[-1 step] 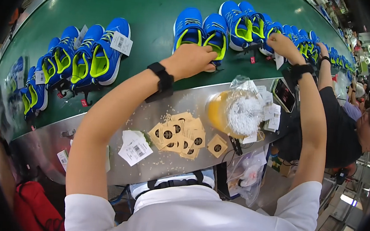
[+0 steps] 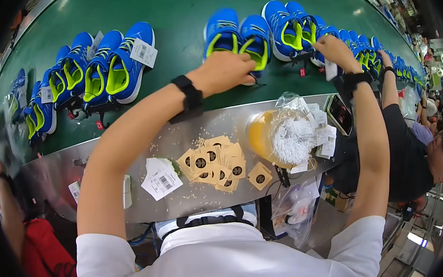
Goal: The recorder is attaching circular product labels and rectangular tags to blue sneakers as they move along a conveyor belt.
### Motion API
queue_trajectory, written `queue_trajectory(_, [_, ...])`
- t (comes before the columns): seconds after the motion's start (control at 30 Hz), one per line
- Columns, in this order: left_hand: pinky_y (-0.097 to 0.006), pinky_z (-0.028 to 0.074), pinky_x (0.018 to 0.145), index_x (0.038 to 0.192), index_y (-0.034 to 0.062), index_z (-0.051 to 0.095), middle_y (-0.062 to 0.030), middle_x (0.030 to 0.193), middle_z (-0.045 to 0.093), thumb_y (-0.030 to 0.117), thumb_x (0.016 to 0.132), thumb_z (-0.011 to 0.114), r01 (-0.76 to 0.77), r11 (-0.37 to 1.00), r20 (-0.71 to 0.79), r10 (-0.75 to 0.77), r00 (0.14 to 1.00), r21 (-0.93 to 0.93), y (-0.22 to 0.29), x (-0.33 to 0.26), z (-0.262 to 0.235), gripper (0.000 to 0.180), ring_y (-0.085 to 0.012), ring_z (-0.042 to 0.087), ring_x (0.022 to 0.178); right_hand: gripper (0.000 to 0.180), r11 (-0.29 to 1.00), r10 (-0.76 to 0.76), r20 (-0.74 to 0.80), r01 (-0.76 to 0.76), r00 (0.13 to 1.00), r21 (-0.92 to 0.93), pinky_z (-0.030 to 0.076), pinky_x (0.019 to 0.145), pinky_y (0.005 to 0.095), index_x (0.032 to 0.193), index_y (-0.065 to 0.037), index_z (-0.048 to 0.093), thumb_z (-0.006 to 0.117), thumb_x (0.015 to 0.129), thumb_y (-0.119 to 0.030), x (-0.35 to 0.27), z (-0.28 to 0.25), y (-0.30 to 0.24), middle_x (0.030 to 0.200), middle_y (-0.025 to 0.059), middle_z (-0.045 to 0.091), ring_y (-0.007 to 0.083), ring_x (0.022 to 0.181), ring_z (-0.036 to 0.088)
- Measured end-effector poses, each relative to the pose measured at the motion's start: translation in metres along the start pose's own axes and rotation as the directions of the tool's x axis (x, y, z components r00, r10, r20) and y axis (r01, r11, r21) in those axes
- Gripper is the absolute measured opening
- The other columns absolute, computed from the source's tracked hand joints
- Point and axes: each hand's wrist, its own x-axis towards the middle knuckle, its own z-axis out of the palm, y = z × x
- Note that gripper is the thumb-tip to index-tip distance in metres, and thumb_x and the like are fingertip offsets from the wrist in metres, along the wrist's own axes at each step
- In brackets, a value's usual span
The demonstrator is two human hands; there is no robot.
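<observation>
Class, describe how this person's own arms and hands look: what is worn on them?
Short white sleeves, left and right, cover the upper arms; the forearms are bare. Each wrist has a black band, left and right. The left hand and right hand are ungloved.

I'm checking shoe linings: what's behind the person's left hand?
Behind the left hand, two blue shoes show their toes and some lime-green lining. The hand hides the left shoe's heel; what its palm touches cannot be seen.
</observation>
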Motion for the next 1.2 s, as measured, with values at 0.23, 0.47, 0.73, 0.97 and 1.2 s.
queue_trajectory(0.23, [-0.042, 0.047, 0.069, 0.091, 0.003, 0.056, -0.0138, 0.09, 0.06, 0.033, 0.086, 0.058, 0.219, 0.974, -0.14, -0.208, 0.968, 0.065, -0.065, -0.042, -0.03, 0.031, -0.0344, 0.059, 0.082, 0.044, 0.995, -0.056, 0.049, 0.06, 0.997, -0.075, 0.052, 0.074, 0.0428, 0.088, -0.005, 0.069, 0.064, 0.073, -0.046, 0.033, 0.024, -0.043, 0.086, 0.0184, 0.068, 0.0351, 0.083, 0.065])
queue_trajectory(0.47, [-0.04, 0.048, 0.059, 0.094, 0.0081, 0.065, -0.0065, 0.086, 0.063, 0.048, 0.086, 0.055, 0.184, 0.927, -0.011, -0.191, 0.982, 0.328, -0.093, -0.053, -0.063, 0.042, -0.029, 0.062, 0.075, 0.041, 0.925, -0.318, 0.153, 0.271, 0.936, 0.267, 0.048, 0.066, 0.0413, 0.077, -0.002, 0.066, 0.063, 0.077, -0.044, -0.007, 0.024, -0.134, 0.072, 0.0174, 0.063, 0.0345, 0.071, 0.062])
queue_trajectory(0.73, [-0.038, 0.049, 0.072, 0.097, -0.0002, 0.061, -0.0171, 0.081, 0.063, 0.013, 0.079, 0.06, 0.004, 1.0, -0.233, 0.0, 0.973, 0.018, -0.083, 0.057, -0.053, 0.023, -0.0316, 0.062, 0.082, 0.034, 0.693, -0.442, -0.12, 0.424, 0.889, 0.583, 0.047, 0.074, 0.0304, 0.114, -0.014, 0.063, 0.047, 0.084, -0.01, 0.002, 0.007, -0.05, 0.083, 0.008, 0.064, 0.0188, 0.081, 0.062])
queue_trajectory(0.97, [-0.034, 0.052, 0.062, 0.08, 0.0008, 0.069, -0.0161, 0.073, 0.068, 0.011, 0.072, 0.066, 0.189, 0.901, -0.002, -0.206, 0.978, -0.391, -0.107, 0.133, -0.007, 0.013, -0.0262, 0.066, 0.068, 0.018, 0.915, -0.362, -0.008, 0.357, 0.932, 0.187, 0.049, 0.073, 0.0421, 0.095, -0.012, 0.064, 0.054, 0.081, -0.016, 0.002, 0.018, -0.059, 0.083, 0.0119, 0.067, 0.0328, 0.083, 0.063])
queue_trajectory(1.2, [-0.027, 0.052, 0.054, 0.078, 0.0017, 0.071, -0.0077, 0.064, 0.066, 0.011, 0.072, 0.068, 0.517, 0.826, 0.568, -0.321, 0.758, -0.223, -0.111, 0.167, -0.015, 0.011, -0.0162, 0.063, 0.057, 0.013, 0.91, -0.353, -0.178, 0.381, 0.919, 0.164, 0.049, 0.07, 0.0401, 0.09, -0.009, 0.064, 0.055, 0.083, -0.015, 0.05, 0.039, -0.071, 0.081, 0.009, 0.068, 0.0315, 0.078, 0.064])
